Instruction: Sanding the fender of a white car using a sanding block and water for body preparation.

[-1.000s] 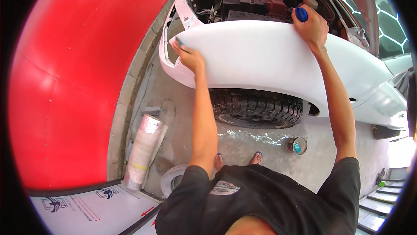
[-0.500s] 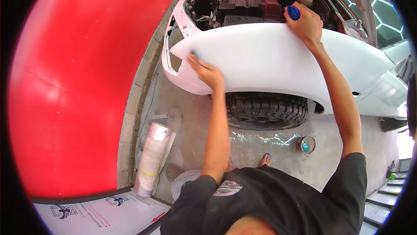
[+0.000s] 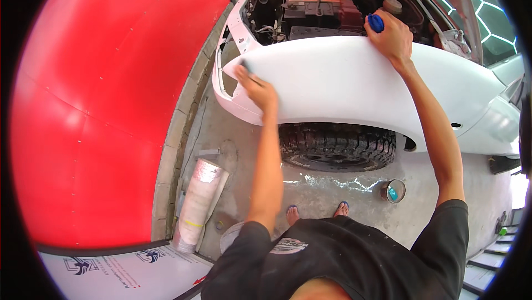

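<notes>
A white car fender spans the view in front of me, above a black tyre. Toward its front left end, my left hand presses a small dark pad against the surface; motion blurs the fingers and hides much of the pad. My right hand rests at the fender's upper edge, beside the engine bay. Its fingers are curled round a blue rounded object, whose exact kind I cannot make out.
The open engine bay with a battery lies beyond the fender. A red wall curves along the left. On the concrete floor stand a small bucket with something turquoise inside and a silvery roll; white panels lie lower left.
My left hand has moved slightly left along the fender with the pad. The right hand keeps its hold on the blue object. The whole view has shifted a little.
</notes>
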`<action>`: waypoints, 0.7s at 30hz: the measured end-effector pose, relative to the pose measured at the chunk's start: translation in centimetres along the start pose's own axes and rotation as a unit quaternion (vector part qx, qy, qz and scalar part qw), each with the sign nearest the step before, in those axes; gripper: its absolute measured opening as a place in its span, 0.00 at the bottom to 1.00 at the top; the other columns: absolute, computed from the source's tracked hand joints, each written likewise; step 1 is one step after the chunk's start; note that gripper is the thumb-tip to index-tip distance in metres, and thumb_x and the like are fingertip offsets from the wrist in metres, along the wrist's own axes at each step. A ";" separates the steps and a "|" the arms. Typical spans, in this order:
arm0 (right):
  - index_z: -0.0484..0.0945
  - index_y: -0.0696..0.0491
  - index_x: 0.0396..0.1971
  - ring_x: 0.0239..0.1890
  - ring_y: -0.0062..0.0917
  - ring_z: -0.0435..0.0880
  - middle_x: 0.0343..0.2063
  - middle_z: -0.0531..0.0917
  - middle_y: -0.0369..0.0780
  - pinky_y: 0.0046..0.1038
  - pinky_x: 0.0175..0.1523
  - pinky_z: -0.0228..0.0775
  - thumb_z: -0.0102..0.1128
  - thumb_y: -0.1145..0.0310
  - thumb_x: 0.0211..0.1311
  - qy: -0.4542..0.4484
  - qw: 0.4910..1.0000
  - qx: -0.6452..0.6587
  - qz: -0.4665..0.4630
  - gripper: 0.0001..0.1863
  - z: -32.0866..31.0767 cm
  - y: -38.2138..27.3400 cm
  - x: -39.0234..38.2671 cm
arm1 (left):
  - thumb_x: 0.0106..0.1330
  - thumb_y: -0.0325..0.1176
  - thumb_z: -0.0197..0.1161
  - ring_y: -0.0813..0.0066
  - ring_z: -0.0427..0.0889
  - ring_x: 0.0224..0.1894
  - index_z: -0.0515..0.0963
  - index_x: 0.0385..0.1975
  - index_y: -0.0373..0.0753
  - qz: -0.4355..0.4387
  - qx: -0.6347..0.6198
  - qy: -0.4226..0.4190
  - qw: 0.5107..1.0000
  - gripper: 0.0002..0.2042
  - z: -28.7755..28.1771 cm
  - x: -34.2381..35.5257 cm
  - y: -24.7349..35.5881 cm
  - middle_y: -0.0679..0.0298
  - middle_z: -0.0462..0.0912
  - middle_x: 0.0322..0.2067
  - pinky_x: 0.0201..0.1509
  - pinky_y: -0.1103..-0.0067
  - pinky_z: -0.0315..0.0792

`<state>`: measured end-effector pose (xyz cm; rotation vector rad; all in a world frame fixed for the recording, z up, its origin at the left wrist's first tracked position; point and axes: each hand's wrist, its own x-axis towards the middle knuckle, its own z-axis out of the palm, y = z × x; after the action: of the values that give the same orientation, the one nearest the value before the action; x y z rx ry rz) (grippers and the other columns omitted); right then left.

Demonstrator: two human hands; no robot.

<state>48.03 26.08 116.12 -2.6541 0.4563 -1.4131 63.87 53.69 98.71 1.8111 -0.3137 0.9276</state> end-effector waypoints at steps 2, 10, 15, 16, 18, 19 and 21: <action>0.81 0.47 0.32 0.35 0.40 0.84 0.30 0.84 0.37 0.40 0.38 0.75 0.66 0.58 0.57 0.001 1.000 0.006 -0.001 0.10 0.1 0.1 -0.1 | 0.76 0.29 0.40 0.43 0.51 0.75 0.57 0.69 0.24 -0.195 -0.074 -0.004 0.978 0.24 -0.3 2.0 -0.5 0.38 0.54 0.71 0.78 0.58 0.46; 0.81 0.48 0.32 0.34 0.40 0.84 0.30 0.84 0.38 0.41 0.38 0.75 0.66 0.58 0.56 0.037 0.999 0.011 -0.017 0.10 0.2 0.4 -0.2 | 0.73 0.24 0.42 0.47 0.58 0.73 0.57 0.69 0.26 -0.014 -0.028 -0.052 0.998 0.24 -0.2 -0.4 1.2 0.40 0.62 0.68 0.77 0.62 0.50; 0.81 0.48 0.32 0.36 0.39 0.84 0.30 0.84 0.37 0.40 0.38 0.75 0.65 0.58 0.56 -0.008 1.000 0.001 0.002 0.10 -0.2 0.3 0.1 | 0.72 0.23 0.43 0.46 0.59 0.73 0.58 0.68 0.26 -0.140 -0.052 0.010 0.989 0.24 0.3 1.2 1.1 0.39 0.63 0.68 0.77 0.62 0.53; 0.81 0.48 0.32 0.36 0.39 0.84 0.30 0.84 0.37 0.40 0.38 0.75 0.65 0.58 0.56 -0.013 1.000 0.006 0.005 0.10 -0.2 0.4 0.1 | 0.72 0.23 0.43 0.46 0.59 0.73 0.58 0.68 0.26 -0.171 -0.043 0.005 0.984 0.24 0.3 1.2 1.3 0.39 0.63 0.68 0.77 0.62 0.53; 0.81 0.48 0.34 0.36 0.39 0.84 0.31 0.84 0.37 0.40 0.39 0.75 0.65 0.58 0.56 0.001 1.000 0.001 -0.003 0.11 -0.2 0.5 0.0 | 0.71 0.23 0.43 0.46 0.60 0.72 0.60 0.67 0.25 0.129 0.078 -0.056 0.987 0.23 0.1 1.1 1.5 0.39 0.63 0.67 0.76 0.63 0.54; 0.81 0.48 0.34 0.36 0.39 0.84 0.31 0.84 0.37 0.40 0.39 0.75 0.65 0.58 0.56 -0.014 1.000 0.006 -0.002 0.11 -0.2 0.5 -0.1 | 0.71 0.23 0.44 0.46 0.61 0.71 0.61 0.65 0.25 0.098 0.080 -0.089 0.988 0.22 -0.2 1.5 1.3 0.38 0.64 0.67 0.76 0.64 0.55; 0.82 0.47 0.36 0.36 0.39 0.84 0.31 0.84 0.37 0.40 0.39 0.76 0.65 0.58 0.56 0.019 1.000 -0.003 -0.013 0.12 -0.1 0.5 -0.2 | 0.71 0.23 0.44 0.47 0.63 0.71 0.62 0.65 0.25 -0.166 0.026 -0.091 0.982 0.22 -0.8 2.9 0.6 0.38 0.64 0.67 0.75 0.65 0.56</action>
<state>47.71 25.66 115.86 -2.6519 0.4325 -1.4746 65.11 54.68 101.30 1.9272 -0.0955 0.5419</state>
